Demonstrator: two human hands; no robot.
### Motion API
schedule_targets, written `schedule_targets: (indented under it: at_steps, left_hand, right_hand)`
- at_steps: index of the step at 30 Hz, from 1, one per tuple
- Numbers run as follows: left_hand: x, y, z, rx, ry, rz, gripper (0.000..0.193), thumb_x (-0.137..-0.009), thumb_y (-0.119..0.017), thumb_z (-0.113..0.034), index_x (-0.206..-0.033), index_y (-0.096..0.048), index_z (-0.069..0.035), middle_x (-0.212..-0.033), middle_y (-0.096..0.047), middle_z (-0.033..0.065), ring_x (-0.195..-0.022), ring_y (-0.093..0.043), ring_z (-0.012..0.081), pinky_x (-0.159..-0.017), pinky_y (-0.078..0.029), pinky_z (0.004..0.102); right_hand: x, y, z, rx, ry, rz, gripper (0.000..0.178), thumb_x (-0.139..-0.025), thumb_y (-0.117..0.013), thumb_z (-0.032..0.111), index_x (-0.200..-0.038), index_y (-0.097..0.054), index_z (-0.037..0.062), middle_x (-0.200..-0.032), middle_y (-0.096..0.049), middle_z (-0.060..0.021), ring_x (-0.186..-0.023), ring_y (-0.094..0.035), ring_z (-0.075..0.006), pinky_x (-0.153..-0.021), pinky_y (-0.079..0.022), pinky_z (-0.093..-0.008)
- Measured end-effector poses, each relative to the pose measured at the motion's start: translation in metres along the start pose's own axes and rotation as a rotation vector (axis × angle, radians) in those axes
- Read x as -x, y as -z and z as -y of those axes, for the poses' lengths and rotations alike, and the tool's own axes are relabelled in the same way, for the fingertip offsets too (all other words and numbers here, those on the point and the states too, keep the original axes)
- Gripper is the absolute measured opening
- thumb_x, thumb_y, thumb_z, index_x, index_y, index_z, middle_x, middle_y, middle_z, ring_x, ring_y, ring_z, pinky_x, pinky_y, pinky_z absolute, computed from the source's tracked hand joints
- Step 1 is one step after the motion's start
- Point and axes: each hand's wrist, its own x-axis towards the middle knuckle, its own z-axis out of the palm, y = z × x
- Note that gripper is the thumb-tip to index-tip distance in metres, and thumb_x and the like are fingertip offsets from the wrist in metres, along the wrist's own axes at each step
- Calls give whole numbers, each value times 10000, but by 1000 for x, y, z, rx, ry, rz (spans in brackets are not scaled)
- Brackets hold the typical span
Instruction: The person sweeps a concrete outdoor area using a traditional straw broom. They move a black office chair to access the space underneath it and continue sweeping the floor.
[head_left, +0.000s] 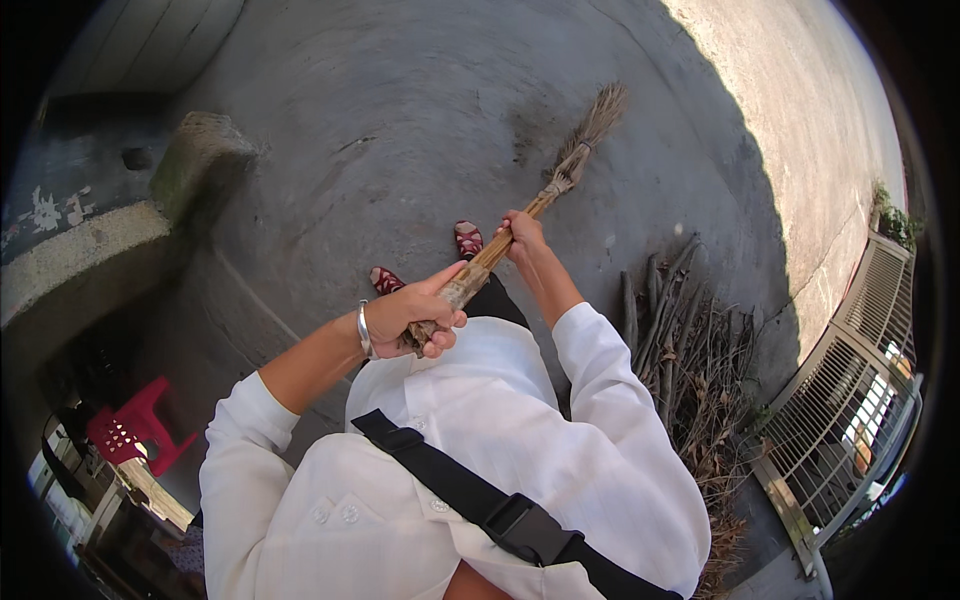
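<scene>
Both hands hold a straw broom (482,262) slanting across the front of my body. Close to my waist, my left hand (412,313), with a silver bangle at its wrist, is wrapped round the thick upper end of the handle. Farther along, my right hand (522,236) grips the handle's lower part. The tied, bristly head (597,122) points away to the far right, over the grey concrete floor (420,150); whether it touches the floor I cannot tell. Some fingers of each hand are hidden by the handle.
Right of my legs lies a heap of sticks and dry twigs (690,350), with a metal grille gate (835,395) beyond. At left are a low concrete ledge (85,252) with a block (205,160) and a pink plastic stool (140,425). My feet stand in red shoes (467,238).
</scene>
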Motion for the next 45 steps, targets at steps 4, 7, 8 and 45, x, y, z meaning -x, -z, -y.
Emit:
schedule_targets:
  at_steps: [4, 7, 8, 45]
  left_hand:
    - [-67, 49, 13, 584, -117, 184, 513, -699, -429, 32, -1175, -259, -59, -798, -421, 87, -514, -389, 76, -394, -373, 170]
    - [-74, 53, 23, 709, -170, 122, 251, -689, -450, 27, -907, -325, 28, -769, -426, 92, -513, -389, 76, -392, -375, 164]
    - [-66, 56, 26, 718, -176, 114, 284, -688, -455, 25, -941, -327, 9, -762, -426, 90, -513, -389, 76, -392, -370, 166]
    - [10, 86, 7, 169, -364, 181, 84, -616, -501, 4, -647, -422, 6, -571, -405, 66, -474, -439, 156, -406, -383, 227]
  right_hand:
    - [-86, 16, 21, 193, 50, -120, 98, -745, -409, -52, -831, -432, -10, -582, -447, -79, -437, -439, -165, -402, -438, -320]
    - [-124, 19, 7, 287, -3, -97, 114, -743, -391, -55, -842, -423, -8, -578, -439, -71, -442, -436, -162, -409, -430, -310]
    - [-126, 18, -3, 294, -34, -69, 99, -744, -390, -49, -821, -426, 1, -568, -428, -62, -437, -425, -158, -409, -424, -306]
    - [-68, -104, -64, 564, -136, 357, 263, -728, -408, 8, -517, -304, 124, -437, -340, 15, -389, -367, -99, -390, -350, -205]
